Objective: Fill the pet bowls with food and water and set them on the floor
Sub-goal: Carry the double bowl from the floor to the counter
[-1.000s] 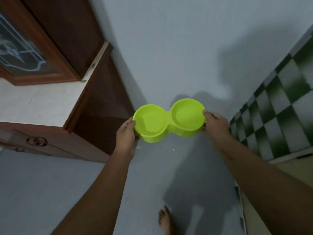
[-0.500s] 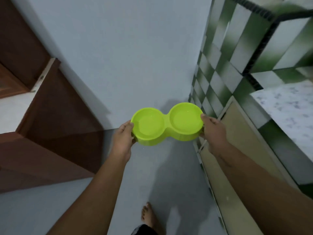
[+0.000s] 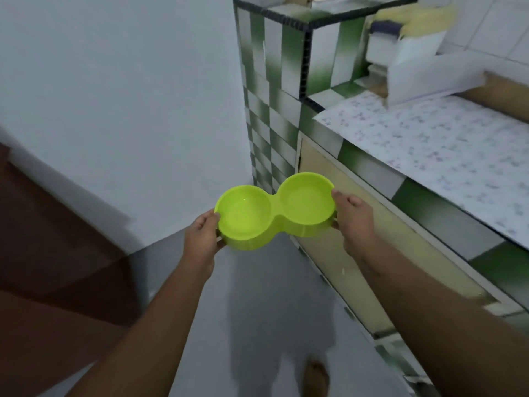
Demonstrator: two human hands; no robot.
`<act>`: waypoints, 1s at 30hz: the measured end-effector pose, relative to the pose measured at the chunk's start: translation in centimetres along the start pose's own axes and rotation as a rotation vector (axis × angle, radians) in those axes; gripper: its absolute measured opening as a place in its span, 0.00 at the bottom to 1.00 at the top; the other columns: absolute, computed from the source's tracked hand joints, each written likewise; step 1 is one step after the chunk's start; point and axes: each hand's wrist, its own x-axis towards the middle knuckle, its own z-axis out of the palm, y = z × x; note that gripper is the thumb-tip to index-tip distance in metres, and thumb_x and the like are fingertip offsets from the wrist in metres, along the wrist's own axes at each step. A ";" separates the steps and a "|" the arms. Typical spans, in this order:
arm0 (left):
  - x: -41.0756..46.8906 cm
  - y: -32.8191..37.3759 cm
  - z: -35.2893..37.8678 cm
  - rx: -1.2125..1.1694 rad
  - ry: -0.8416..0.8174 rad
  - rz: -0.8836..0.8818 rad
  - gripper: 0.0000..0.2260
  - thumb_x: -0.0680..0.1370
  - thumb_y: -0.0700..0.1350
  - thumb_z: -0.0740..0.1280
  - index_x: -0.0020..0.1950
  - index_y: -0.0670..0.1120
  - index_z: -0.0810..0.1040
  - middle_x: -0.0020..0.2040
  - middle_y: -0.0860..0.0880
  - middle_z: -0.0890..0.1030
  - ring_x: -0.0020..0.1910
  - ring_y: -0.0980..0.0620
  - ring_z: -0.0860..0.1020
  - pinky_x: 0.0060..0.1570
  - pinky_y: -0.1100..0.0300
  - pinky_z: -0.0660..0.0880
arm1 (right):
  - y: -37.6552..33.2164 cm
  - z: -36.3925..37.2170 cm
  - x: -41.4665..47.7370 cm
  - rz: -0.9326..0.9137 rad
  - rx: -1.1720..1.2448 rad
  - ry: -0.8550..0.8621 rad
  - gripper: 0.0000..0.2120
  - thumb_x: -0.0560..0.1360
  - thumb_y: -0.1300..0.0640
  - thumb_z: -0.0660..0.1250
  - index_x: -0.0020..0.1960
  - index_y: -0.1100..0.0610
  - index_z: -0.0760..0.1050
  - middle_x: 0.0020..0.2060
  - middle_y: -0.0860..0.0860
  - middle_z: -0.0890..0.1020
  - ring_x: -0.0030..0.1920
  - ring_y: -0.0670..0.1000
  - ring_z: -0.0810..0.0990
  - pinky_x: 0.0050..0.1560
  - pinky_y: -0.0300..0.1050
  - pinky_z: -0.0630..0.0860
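A lime-green double pet bowl point(image 3: 273, 210) is held level in the air at the middle of the view, above the grey floor. My left hand point(image 3: 201, 234) grips its left end with the thumb on the rim. My right hand point(image 3: 353, 217) grips its right end the same way. Both cups look bare of food; I cannot tell whether there is water in them.
A green-and-white tiled counter point(image 3: 372, 167) with a patterned sheet on its top point(image 3: 429, 138) runs along the right, with pale cupboard doors point(image 3: 357, 253) below. A dark wooden cabinet point(image 3: 57, 239) stands at the left. A bare foot point(image 3: 316, 378) shows on the grey floor point(image 3: 257, 310).
The view has swung right: the wooden cabinet slid to the left edge and the tiled counter came into sight. Both hands keep the same grip on the bowl.
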 end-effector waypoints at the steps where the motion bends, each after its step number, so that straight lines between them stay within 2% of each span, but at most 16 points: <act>1: -0.7 -0.1 -0.3 0.021 -0.026 -0.002 0.06 0.85 0.45 0.63 0.55 0.50 0.80 0.50 0.47 0.81 0.48 0.47 0.78 0.43 0.55 0.77 | 0.2 -0.8 -1.1 -0.009 0.019 0.026 0.11 0.78 0.50 0.70 0.45 0.58 0.79 0.39 0.52 0.81 0.43 0.52 0.78 0.48 0.53 0.79; 5: -4.2 -0.6 -0.8 0.083 -0.132 0.019 0.07 0.85 0.45 0.62 0.58 0.49 0.79 0.51 0.48 0.82 0.50 0.48 0.79 0.43 0.56 0.78 | 1.6 -4.4 -5.5 -0.014 0.071 0.124 0.12 0.78 0.51 0.71 0.38 0.54 0.77 0.38 0.53 0.80 0.42 0.53 0.78 0.47 0.53 0.78; 8: -7.1 -1.9 -0.6 0.129 -0.214 0.004 0.06 0.85 0.46 0.63 0.55 0.50 0.79 0.53 0.46 0.81 0.54 0.45 0.78 0.46 0.53 0.78 | 2.8 -8.5 -8.9 -0.013 0.092 0.208 0.12 0.77 0.49 0.72 0.40 0.56 0.77 0.37 0.53 0.78 0.41 0.53 0.76 0.46 0.54 0.77; 12: -11.4 -4.3 1.6 0.208 -0.333 -0.021 0.08 0.85 0.48 0.63 0.61 0.49 0.78 0.59 0.45 0.79 0.57 0.43 0.77 0.48 0.51 0.78 | 4.3 -15.3 -13.5 0.003 0.097 0.323 0.14 0.75 0.45 0.72 0.41 0.56 0.77 0.36 0.55 0.75 0.40 0.52 0.74 0.44 0.52 0.75; 15: -14.8 -6.4 4.4 0.242 -0.383 -0.018 0.07 0.85 0.46 0.63 0.60 0.46 0.77 0.58 0.43 0.78 0.57 0.43 0.76 0.51 0.48 0.77 | 5.8 -20.5 -16.9 0.027 0.104 0.417 0.16 0.74 0.43 0.71 0.41 0.56 0.79 0.37 0.52 0.80 0.41 0.53 0.78 0.46 0.55 0.80; 18: -18.3 -8.6 6.9 0.302 -0.447 -0.017 0.11 0.85 0.47 0.64 0.65 0.45 0.77 0.61 0.42 0.78 0.58 0.43 0.76 0.51 0.49 0.75 | 7.7 -25.8 -20.0 0.039 0.121 0.473 0.12 0.78 0.47 0.70 0.45 0.56 0.80 0.40 0.52 0.82 0.44 0.53 0.80 0.52 0.58 0.81; 21: -23.2 -10.8 9.5 0.323 -0.507 -0.003 0.08 0.85 0.46 0.62 0.63 0.46 0.76 0.60 0.43 0.77 0.58 0.43 0.75 0.53 0.49 0.74 | 9.2 -31.6 -23.0 0.042 0.163 0.527 0.11 0.78 0.48 0.70 0.50 0.56 0.82 0.45 0.52 0.85 0.49 0.54 0.82 0.55 0.59 0.82; 25: -30.4 -15.0 13.4 0.350 -0.572 -0.027 0.06 0.85 0.46 0.63 0.58 0.45 0.76 0.57 0.43 0.77 0.56 0.43 0.75 0.46 0.53 0.74 | 10.4 -40.3 -27.3 0.034 0.176 0.609 0.10 0.79 0.51 0.70 0.43 0.56 0.79 0.39 0.51 0.82 0.43 0.52 0.80 0.49 0.52 0.80; 27: -34.0 -17.3 15.7 0.354 -0.616 -0.042 0.06 0.85 0.46 0.63 0.57 0.45 0.76 0.55 0.43 0.77 0.54 0.44 0.75 0.42 0.56 0.74 | 10.4 -44.8 -29.2 0.025 0.174 0.653 0.10 0.79 0.51 0.69 0.43 0.56 0.79 0.37 0.50 0.81 0.42 0.51 0.78 0.47 0.51 0.79; 30: -38.8 -20.4 18.9 0.360 -0.681 -0.059 0.05 0.84 0.46 0.64 0.55 0.45 0.77 0.52 0.45 0.78 0.53 0.45 0.76 0.42 0.55 0.75 | 10.8 -51.1 -31.2 0.019 0.158 0.736 0.12 0.79 0.50 0.69 0.45 0.59 0.80 0.37 0.50 0.79 0.40 0.50 0.76 0.43 0.46 0.75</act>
